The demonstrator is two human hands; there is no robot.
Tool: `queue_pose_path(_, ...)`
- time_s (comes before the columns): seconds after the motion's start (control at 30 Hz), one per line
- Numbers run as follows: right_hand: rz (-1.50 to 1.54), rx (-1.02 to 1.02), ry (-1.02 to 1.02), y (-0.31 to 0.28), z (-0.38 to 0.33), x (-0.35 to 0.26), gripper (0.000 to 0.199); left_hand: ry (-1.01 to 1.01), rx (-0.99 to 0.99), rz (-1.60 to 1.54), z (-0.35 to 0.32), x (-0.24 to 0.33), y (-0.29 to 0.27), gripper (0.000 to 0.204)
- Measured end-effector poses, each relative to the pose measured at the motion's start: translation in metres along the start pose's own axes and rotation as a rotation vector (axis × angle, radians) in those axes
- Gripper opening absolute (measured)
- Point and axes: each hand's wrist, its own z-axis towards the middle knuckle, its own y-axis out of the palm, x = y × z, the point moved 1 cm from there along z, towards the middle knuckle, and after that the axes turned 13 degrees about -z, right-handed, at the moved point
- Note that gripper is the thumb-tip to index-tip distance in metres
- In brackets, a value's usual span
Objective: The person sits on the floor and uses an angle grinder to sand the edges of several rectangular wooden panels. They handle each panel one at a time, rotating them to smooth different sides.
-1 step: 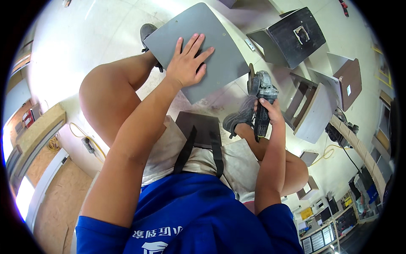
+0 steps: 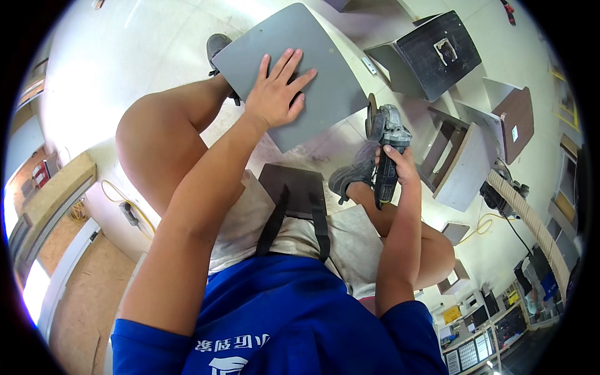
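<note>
A flat grey board [image 2: 319, 56] with small holes lies in front of me between my feet. My left hand [image 2: 278, 94] rests on it, palm down with the fingers spread. In my right hand [image 2: 400, 164] is an angle grinder [image 2: 392, 128], the fingers wrapped round its black body. Its disc [image 2: 372, 109] stands on edge right by the board's right corner. Whether the disc touches the board, or is spinning, I cannot tell. Behind the grinder is my right shoe [image 2: 356, 172]. A dark brown board [image 2: 294, 187] with black straps shows between my thighs.
To the far right stands a box-like piece with a black top [image 2: 440, 56] and a rough cutout. Grey and brown panel pieces [image 2: 469, 165] stand closer on the right, near a thick rope [image 2: 531, 219]. A yellow cord [image 2: 128, 203] lies at the left beside a wooden-edged frame [image 2: 59, 187].
</note>
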Motion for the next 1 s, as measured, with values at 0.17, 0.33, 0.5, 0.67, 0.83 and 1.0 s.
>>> queue_pose_path(0.17,0.019,-0.030,0.016,-0.004,-0.009,-0.009,0.033,-0.001,0.013,0.022,0.001,0.001,0.001,0.056)
queue_pose_path(0.33,-0.064,-0.071,-0.019,-0.020,-0.010,-0.009,0.034,0.000,0.002,0.006,0.001,0.000,0.002,0.060)
queue_pose_path(0.5,-0.085,-0.036,-0.022,-0.015,-0.010,-0.010,0.032,0.005,0.012,0.017,0.000,-0.002,0.003,0.059)
queue_pose_path(0.67,-0.058,-0.039,0.015,-0.014,-0.004,-0.001,0.034,0.012,0.026,0.023,0.000,-0.001,0.003,0.058)
queue_pose_path(0.83,-0.017,-0.076,0.026,-0.019,0.003,0.002,0.041,0.012,0.032,0.025,-0.002,-0.003,0.004,0.058)
queue_pose_path(1.0,-0.037,-0.123,0.030,-0.022,0.007,-0.008,0.042,0.010,0.048,0.054,-0.002,-0.003,0.005,0.054)
